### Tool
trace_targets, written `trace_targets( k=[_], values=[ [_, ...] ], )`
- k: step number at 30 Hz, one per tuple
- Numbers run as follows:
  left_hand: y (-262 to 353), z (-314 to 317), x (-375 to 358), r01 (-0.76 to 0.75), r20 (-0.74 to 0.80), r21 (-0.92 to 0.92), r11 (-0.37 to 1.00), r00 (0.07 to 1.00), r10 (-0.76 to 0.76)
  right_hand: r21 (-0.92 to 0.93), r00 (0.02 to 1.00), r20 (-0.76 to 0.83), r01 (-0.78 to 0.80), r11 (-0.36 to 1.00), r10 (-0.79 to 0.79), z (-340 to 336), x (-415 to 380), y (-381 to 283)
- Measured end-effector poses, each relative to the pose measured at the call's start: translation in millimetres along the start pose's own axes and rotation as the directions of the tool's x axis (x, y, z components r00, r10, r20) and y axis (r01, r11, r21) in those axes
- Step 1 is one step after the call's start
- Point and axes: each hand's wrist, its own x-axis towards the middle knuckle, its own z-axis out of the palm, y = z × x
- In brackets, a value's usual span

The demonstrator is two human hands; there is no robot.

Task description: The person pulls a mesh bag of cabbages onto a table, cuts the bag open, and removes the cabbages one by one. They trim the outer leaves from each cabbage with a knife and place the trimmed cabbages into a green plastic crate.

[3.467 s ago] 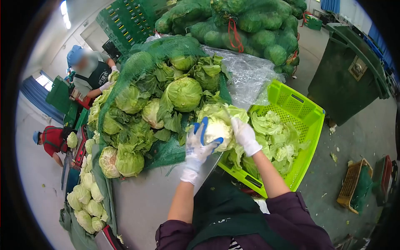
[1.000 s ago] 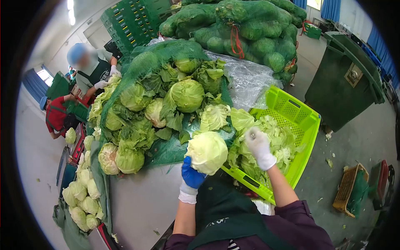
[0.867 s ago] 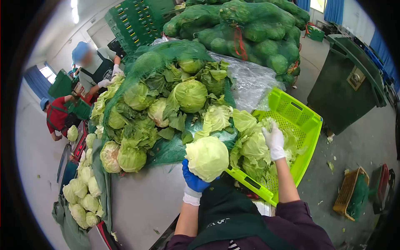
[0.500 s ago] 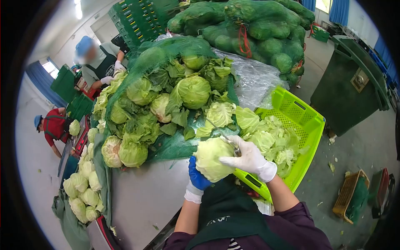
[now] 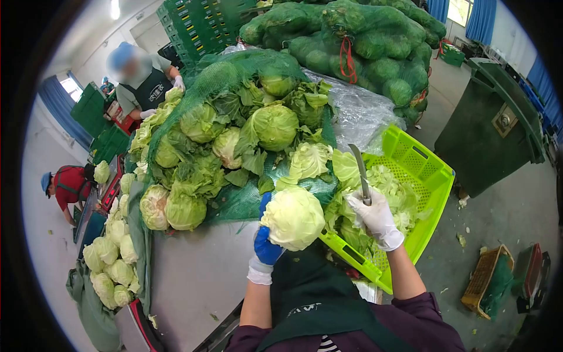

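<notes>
My left hand (image 5: pixel 267 240), in a blue glove over a white one, grips a pale trimmed cabbage (image 5: pixel 294 218) from its left side. In a white glove, my right hand (image 5: pixel 375 220) is closed around the handle of a knife (image 5: pixel 360 170), whose curved blade points up and away from me. The knife is apart from the cabbage. Below my right hand, a lime-green crate (image 5: pixel 431 176) holds loose cabbage leaves (image 5: pixel 390 188). Untrimmed cabbages (image 5: pixel 272 128) with dark outer leaves lie in an opened green net (image 5: pixel 217 76) on the table ahead.
Trimmed cabbages (image 5: pixel 120 273) are heaped at the table's left edge. Full net sacks (image 5: pixel 375 53) are stacked at the back. A green wheeled bin (image 5: pixel 481 129) and a yellow-brown basket (image 5: pixel 487 281) stand right. Two co-workers (image 5: pixel 146 88) (image 5: pixel 73 185) are on the left.
My right hand has pulled the knife off the cabbage and moved right, over the crate, with the blade now upright. My left hand has turned the cabbage and shifted slightly left.
</notes>
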Motion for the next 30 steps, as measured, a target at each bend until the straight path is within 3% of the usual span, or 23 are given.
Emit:
trace_targets(
  k=[1, 2, 4, 5, 8, 12, 14, 16, 18, 19, 20, 21, 22, 24, 25, 26, 28, 30],
  values=[
    [8.6, 12.9, 1.3, -0.04, -0.025, 0.206, 0.978, 0.999, 0.046, -0.089, 0.998, 0.054, -0.024, 0.996, 0.029, 1.2, -4.5, -10.1],
    [15.8, 20.9, 1.0, -0.034, -0.027, 0.204, 0.978, 0.999, 0.041, -0.089, 0.998, 0.051, -0.029, 0.996, 0.034, 6.3, -10.3, -15.0],
    [26.1, 32.0, 2.7, -0.071, 0.08, 0.469, 0.881, 0.996, 0.038, -0.005, 0.978, 0.197, -0.07, 0.998, 0.069, 21.6, -16.1, -23.2],
    [24.1, 35.5, -1.7, -0.014, -0.032, 0.477, 0.879, 0.999, 0.033, -0.05, 0.965, 0.243, -0.093, 0.994, 0.103, 28.7, -15.3, -26.1],
    [29.3, 46.9, -2.9, -0.082, 0.054, 0.47, 0.879, 0.996, 0.064, 0.053, 0.944, 0.322, -0.092, 0.994, 0.07, 29.1, -17.2, -22.4],
    [22.8, 34.7, -2.3, -0.04, 0.081, 0.46, 0.887, 0.997, 0.002, -0.17, 0.974, 0.226, 0.008, 0.985, 0.031, 35.0, -14.3, -14.9],
    [13.5, 36.2, -2.3, -0.005, 0.066, 0.374, 0.927, 0.998, -0.022, -0.146, 0.977, 0.203, -0.035, 0.989, 0.065, 25.7, -15.9, -25.7],
    [2.1, 7.6, 0.9, -0.061, 0.099, 0.45, 0.891, 0.995, 0.017, -0.122, 0.979, 0.177, -0.078, 0.989, 0.099, 8.1, -10.9, -31.6],
    [-8.7, -20.2, -1.4, 0.098, -0.008, 0.013, 0.995, 0.995, -0.098, -0.023, 0.981, 0.121, -0.153, 0.988, 0.155, -20.1, -4.8, -32.2],
    [-11.5, -25.2, 0.5, 0.098, 0.011, -0.112, 0.989, 0.995, -0.097, -0.049, 0.991, 0.035, -0.13, 0.99, 0.131, -34.5, 1.2, -22.9],
    [-10.6, -23.2, 2.3, 0.088, 0.011, -0.112, 0.99, 0.996, -0.088, -0.076, 0.994, -0.046, -0.105, 0.992, 0.102, -49.8, 15.7, -3.3],
    [-8.6, -19.3, 3.2, 0.086, -0.003, -0.209, 0.974, 0.996, -0.089, -0.361, 0.964, -0.262, -0.057, 0.931, -0.042, -66.8, 44.6, 42.6],
    [-5.8, -16.4, 3.0, 0.08, -0.018, -0.304, 0.949, 0.996, -0.09, -0.364, 0.967, -0.25, -0.051, 0.93, -0.045, -70.7, 46.4, 55.3],
    [0.0, -12.6, 4.4, 0.098, -0.015, -0.327, 0.94, 0.994, -0.109, -0.694, 0.869, -0.306, 0.076, 0.716, -0.388, -72.5, 46.9, 67.9],
    [1.1, -11.9, 4.4, 0.131, -0.008, -0.352, 0.927, 0.99, -0.143, -0.274, 0.967, -0.252, -0.026, 0.961, -0.046, -47.3, 22.8, 24.5],
    [0.2, -15.5, 2.6, 0.126, -0.012, -0.353, 0.927, 0.99, -0.139, -0.276, 0.968, -0.247, -0.025, 0.961, -0.045, -28.7, 12.4, 6.1],
    [-2.7, -25.3, -1.0, 0.167, -0.071, -0.074, 0.983, 0.983, -0.172, -0.032, 0.997, 0.023, -0.067, 0.997, 0.068, -1.7, 2.1, -11.2],
    [-5.1, -15.7, 1.2, 0.135, -0.037, 0.009, 0.991, 0.99, -0.134, -0.062, 0.99, 0.14, -0.026, 0.998, 0.034, 19.1, 4.8, -10.4]
  ],
)
